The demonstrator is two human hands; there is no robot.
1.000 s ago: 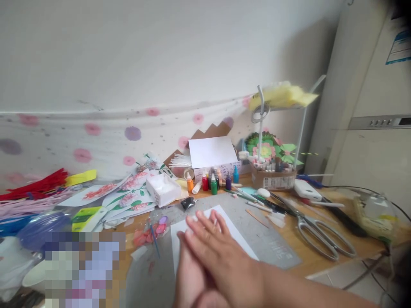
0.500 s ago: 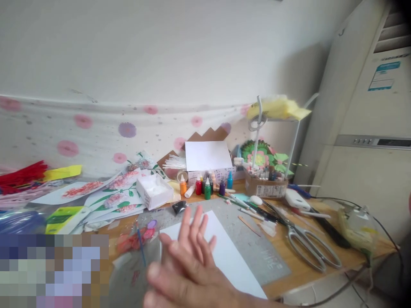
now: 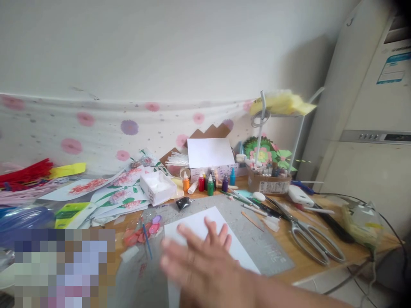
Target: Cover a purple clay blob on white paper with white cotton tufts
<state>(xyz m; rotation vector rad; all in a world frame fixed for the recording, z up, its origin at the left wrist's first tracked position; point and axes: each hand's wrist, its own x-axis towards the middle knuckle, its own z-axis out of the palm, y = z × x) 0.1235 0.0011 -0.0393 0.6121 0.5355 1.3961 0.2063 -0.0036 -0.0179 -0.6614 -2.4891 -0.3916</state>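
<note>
My right hand [image 3: 210, 267] reaches in from the lower right, back toward me, fingers straight and apart, slightly blurred by motion. Behind it, my left hand [image 3: 222, 234] is mostly covered; only some stretched fingers show. The two hands overlap, seemingly palm to palm, and nothing shows between them. Below them lies a blank white sheet of paper [image 3: 199, 219] on a grey mat [image 3: 268, 252]. Left of the sheet are a thin blue brush [image 3: 147, 241] and small red and purple pieces [image 3: 139, 235]. A small black packet [image 3: 183, 202] lies just beyond the sheet.
Several small paint bottles [image 3: 210, 186] stand at the back beside a white box [image 3: 158, 188]. Flower pictures [image 3: 123, 184] lie left. Large scissors [image 3: 308, 239], a white glue gun or similar device [image 3: 300, 195] and a cardboard box of pens [image 3: 269, 185] are on the right.
My right hand has slid forward over my left, which is now more covered with its fingers showing farther right. The view has shifted slightly.
</note>
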